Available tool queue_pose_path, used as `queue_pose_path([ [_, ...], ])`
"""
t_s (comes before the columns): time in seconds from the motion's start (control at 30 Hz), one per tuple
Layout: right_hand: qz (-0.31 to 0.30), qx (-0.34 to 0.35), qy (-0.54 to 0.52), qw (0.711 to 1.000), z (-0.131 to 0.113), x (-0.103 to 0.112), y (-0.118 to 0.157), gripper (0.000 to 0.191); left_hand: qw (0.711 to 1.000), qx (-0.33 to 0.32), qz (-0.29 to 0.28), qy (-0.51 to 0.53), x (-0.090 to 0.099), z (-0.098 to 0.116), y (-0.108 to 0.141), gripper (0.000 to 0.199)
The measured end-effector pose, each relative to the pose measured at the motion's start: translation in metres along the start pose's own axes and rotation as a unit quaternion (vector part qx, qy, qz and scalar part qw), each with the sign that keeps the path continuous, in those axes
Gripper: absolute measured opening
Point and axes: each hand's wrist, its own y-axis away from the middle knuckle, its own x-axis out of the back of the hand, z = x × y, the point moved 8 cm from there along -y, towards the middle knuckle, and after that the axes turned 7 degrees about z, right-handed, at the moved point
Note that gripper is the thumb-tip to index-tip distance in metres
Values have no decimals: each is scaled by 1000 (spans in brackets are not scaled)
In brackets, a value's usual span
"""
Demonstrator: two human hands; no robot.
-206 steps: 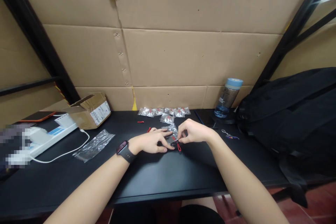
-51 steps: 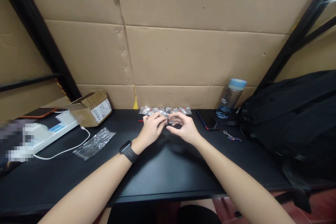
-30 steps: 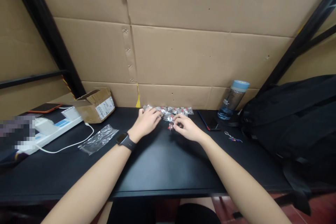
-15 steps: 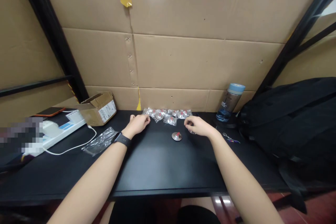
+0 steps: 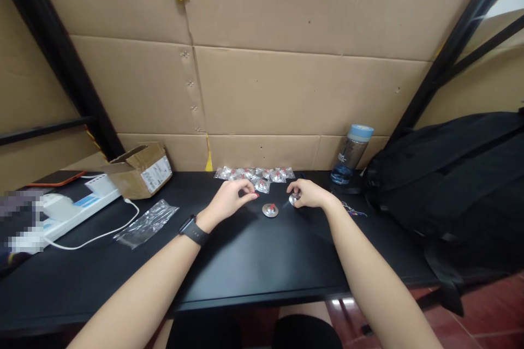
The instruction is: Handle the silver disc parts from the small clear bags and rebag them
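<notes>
My left hand [image 5: 232, 200], with a dark watch on its wrist, is closed in a pinch on a small red piece at the fingertips, left of a silver disc [image 5: 270, 210] with a red top that lies on the black table [image 5: 262, 267]. My right hand [image 5: 310, 194] has its fingers closed round the edge of a second silver disc [image 5: 293, 199], low over the table. Behind both hands, several similar discs in clear wrappers [image 5: 262, 185] lie in a cluster.
An open cardboard box [image 5: 141, 172], a clear plastic bag [image 5: 146, 223] and a white power strip [image 5: 77, 211] with a cable are on the left. At the right stand a water bottle [image 5: 350, 157] and a black backpack [image 5: 454, 191], near a small keychain [image 5: 354, 211].
My left hand has moved right, toward the loose disc, and a red piece now shows at its fingertips. More of the disc under my right hand shows. The view has shifted slightly.
</notes>
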Motion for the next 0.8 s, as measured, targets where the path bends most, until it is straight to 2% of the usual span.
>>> queue_pose_path([
  [0.07,5,15,11,1000,-4,3,2,47,1000,4,15,-4,1,-2,1,14],
  [0.17,-31,34,-8,999,-10,0,6,52,999,9,30,-6,1,-9,1,12],
  [0.23,-56,27,-14,998,-10,-3,8,52,999,13,36,-10,0,-12,1,14],
  [0.3,-55,15,-4,998,-9,-2,8,50,999,25,37,-13,0,-15,1,14],
  [0.37,-20,19,8,1000,-13,5,7,50,998,39,38,-20,-1,-16,1,16],
  [0.43,48,47,-20,998,-26,17,7,46,997,49,46,-32,-1,-16,1,17],
  [0.5,122,95,-109,982,-47,30,9,41,996,56,60,-33,-1,-14,1,19],
  [0.57,172,137,-224,950,-68,38,13,39,995,67,70,-18,-1,-14,1,23],
  [0.67,202,161,-327,909,-93,35,16,41,995,71,65,11,-5,-12,1,25],
  [0.8,213,174,-367,889,-114,22,18,42,997,48,61,30,-8,-4,0,21],
])
